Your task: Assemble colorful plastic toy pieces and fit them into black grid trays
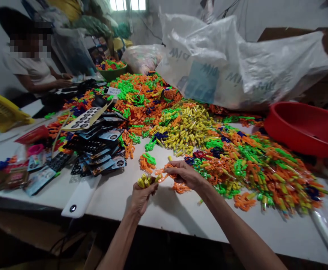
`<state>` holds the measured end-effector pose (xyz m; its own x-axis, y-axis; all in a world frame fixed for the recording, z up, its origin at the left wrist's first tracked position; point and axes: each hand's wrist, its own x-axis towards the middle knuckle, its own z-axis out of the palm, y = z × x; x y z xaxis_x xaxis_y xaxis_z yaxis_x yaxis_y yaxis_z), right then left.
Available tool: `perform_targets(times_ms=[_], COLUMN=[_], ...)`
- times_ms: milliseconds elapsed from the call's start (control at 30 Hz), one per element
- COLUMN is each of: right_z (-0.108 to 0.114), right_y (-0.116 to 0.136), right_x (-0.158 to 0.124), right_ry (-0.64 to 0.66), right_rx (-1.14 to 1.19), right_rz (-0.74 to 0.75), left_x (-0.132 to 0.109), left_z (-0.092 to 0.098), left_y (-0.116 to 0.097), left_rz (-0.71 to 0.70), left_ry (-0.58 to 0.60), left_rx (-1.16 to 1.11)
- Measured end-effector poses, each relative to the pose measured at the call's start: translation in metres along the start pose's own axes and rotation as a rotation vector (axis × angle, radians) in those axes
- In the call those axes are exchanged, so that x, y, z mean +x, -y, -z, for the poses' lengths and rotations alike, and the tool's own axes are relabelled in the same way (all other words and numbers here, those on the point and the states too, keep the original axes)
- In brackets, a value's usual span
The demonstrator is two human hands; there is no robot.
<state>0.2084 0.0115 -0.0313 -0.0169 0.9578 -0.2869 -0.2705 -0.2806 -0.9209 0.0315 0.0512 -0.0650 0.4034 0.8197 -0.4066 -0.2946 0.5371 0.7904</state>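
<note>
My left hand [143, 195] is closed around several small yellow tube-like pieces [144, 181], held just above the white table near its front edge. My right hand [187, 174] pinches an orange plastic toy piece [170, 170], whose lower end meets the fingers of my left hand. Whether that end is joined to a yellow piece is too small to tell. Beyond my hands lies a heap of yellow pieces [190, 125]. A small orange and green cluster [147, 162] rests on the table just past my left hand. Under my right hand lies another orange piece [181, 188].
Mixed orange, green and yellow pieces [254, 161] spread on the right, beside a red basin [301, 127]. Stacked black cards [102, 150] and a white device [79, 198] stand left. Behind are a large plastic bag [223, 63] and a seated person [37, 71].
</note>
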Motion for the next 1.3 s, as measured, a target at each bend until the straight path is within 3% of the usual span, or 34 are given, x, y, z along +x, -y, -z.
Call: perform_targets(times_ms=[300, 467, 567, 667, 767, 833, 867, 933, 1033, 1100, 1200, 1300], right_z=[-0.002, -0.003, 0.004, 0.023, 0.043, 0.044, 0.039, 0.020, -0.015, -0.028, -0.025, -0.008], right_y=[-0.012, -0.002, 0.001, 0.002, 0.009, 0.015, 0.016, 0.014, 0.003, -0.006, -0.016, -0.018], right_x=[-0.006, -0.011, -0.015, -0.021, -0.020, -0.008, 0.002, 0.028, 0.072, 0.093, 0.102, 0.089], right_ry=[-0.066, -0.199, -0.189, -0.160, -0.414, -0.645, -0.699, -0.638, -0.357, -0.266, -0.318, -0.512], right_rx=[0.067, -0.407, -0.604, -0.687, -1.009, -1.246, -1.315, -1.352, -1.373, -1.413, -1.402, -1.196], right_rz=[-0.063, 0.037, 0.112, 0.080, 0.043, 0.031, 0.031, 0.054, 0.092, 0.096, 0.092, 0.131], left_x=[-0.002, 0.001, 0.004, 0.008, 0.012, 0.013, 0.014, 0.015, 0.015, 0.015, 0.016, 0.016], left_z=[-0.005, -0.001, -0.001, -0.001, 0.006, 0.011, 0.013, 0.014, 0.014, 0.015, 0.020, 0.024], left_y=[0.004, 0.019, 0.030, 0.034, 0.029, 0.022, 0.019, 0.011, 0.000, -0.006, -0.012, -0.013], left_rz=[-0.015, -0.151, -0.131, -0.077, -0.078, -0.078, -0.072, -0.063, -0.043, -0.023, 0.012, 0.058], left_ry=[-0.004, 0.027, 0.075, 0.042, -0.102, -0.170, -0.170, -0.117, -0.047, -0.047, -0.097, -0.111], left_rx=[0.013, 0.182, 0.230, 0.244, 0.331, 0.355, 0.358, 0.358, 0.337, 0.272, 0.136, 0.037])
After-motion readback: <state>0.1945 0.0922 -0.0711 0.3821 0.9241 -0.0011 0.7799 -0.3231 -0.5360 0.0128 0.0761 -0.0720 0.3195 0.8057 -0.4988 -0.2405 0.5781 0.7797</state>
